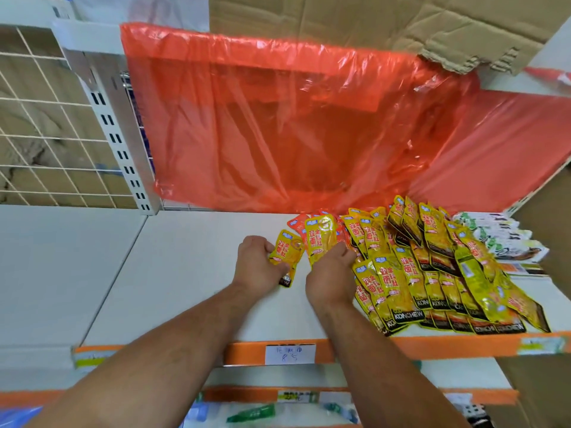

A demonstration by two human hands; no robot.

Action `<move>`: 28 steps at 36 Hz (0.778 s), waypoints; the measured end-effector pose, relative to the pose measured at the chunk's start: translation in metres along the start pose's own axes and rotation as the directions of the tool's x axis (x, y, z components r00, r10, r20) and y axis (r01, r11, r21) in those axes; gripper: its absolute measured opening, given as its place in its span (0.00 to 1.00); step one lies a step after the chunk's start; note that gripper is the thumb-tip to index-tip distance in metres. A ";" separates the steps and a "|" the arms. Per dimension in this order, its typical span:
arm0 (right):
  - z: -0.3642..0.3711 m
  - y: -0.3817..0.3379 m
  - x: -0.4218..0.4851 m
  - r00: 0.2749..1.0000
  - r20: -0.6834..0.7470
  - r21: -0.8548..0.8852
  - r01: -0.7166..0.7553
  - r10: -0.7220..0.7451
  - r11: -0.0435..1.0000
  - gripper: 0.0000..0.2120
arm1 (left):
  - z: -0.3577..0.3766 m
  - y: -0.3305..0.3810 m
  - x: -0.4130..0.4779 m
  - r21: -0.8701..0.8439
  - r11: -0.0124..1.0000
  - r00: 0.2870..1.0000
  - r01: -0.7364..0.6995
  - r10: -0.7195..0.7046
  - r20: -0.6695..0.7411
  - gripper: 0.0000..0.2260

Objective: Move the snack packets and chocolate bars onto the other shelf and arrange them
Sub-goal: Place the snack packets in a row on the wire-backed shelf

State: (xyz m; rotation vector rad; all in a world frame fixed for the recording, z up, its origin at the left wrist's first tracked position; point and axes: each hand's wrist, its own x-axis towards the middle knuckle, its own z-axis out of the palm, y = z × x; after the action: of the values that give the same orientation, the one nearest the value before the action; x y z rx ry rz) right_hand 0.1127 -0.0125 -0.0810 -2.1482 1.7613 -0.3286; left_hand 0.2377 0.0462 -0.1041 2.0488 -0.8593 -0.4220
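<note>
While both your forearms reach over the white shelf (pixel 185 273), a wire grid panel (pixel 46 118) stands at 10 o'clock of the view and red plastic sheeting (pixel 278 118) hangs at 12 o'clock. Your left hand (pixel 256 264) has its fingers curled round one yellow packet (pixel 285 256), held tilted near the shelf's middle. At 2 o'clock of that packet, your right hand (pixel 332 273) grips a second yellow packet (pixel 319 239), held more upright. Overlapping rows of yellow packets (pixel 432 273) lie on the shelf at 3 o'clock of that hand, just beside it. White-and-green packets (pixel 500 239) sit beyond them, at the far right.
</note>
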 end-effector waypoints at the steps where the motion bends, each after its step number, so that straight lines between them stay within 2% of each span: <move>1: 0.001 0.001 -0.001 1.000 -0.015 0.003 0.011 -0.011 1.000 0.26 | -0.001 0.001 -0.001 -0.013 1.000 1.000 0.012 -0.012 -0.005 0.17; 5: 0.002 0.004 -0.003 0.998 -0.053 0.043 0.032 -0.030 0.999 0.22 | -0.006 0.003 -0.002 -0.038 0.998 0.998 0.056 -0.055 0.017 0.17; 11: 0.005 0.009 -0.001 0.992 -0.094 0.062 0.086 -0.080 0.994 0.21 | -0.008 0.003 -0.004 -0.065 0.996 0.998 0.063 -0.062 0.021 0.23; 14: 0.007 0.011 -0.003 0.985 -0.131 0.079 0.126 -0.115 0.989 0.18 | -0.010 0.003 -0.004 -0.044 0.998 0.999 0.037 -0.036 0.020 0.15; 18: 0.008 0.012 -0.005 0.976 -0.153 0.106 0.169 -0.152 0.980 0.12 | -0.013 0.006 -0.004 -0.056 0.994 0.996 0.091 -0.090 0.019 0.04; 22: -0.001 0.008 -0.004 0.978 -0.205 0.342 0.106 -0.036 0.934 0.10 | -0.021 0.015 -0.002 -0.111 0.980 0.985 0.167 -0.170 -0.019 0.05; 24: 0.000 0.004 -0.005 0.976 -0.215 0.460 0.111 -0.011 0.881 0.08 | -0.025 0.016 0.000 -0.202 0.951 0.968 0.234 -0.247 -0.039 0.06; 26: 0.002 -0.006 -0.008 0.992 -0.121 0.633 0.063 0.018 0.772 0.05 | -0.029 0.012 0.001 -0.310 0.899 0.944 0.311 -0.331 -0.013 0.05; 28: 0.004 -0.018 -0.012 0.999 0.024 0.766 -0.050 0.049 0.640 0.07 | -0.033 0.009 0.000 -0.398 0.850 0.932 0.346 -0.361 0.039 0.06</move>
State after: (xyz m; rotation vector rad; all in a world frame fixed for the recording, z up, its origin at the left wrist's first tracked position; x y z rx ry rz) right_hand 0.1284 0.0029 -0.0771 -1.4544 1.3022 -0.8844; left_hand 0.2529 0.0619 -0.0779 1.8158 -0.3259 -0.6989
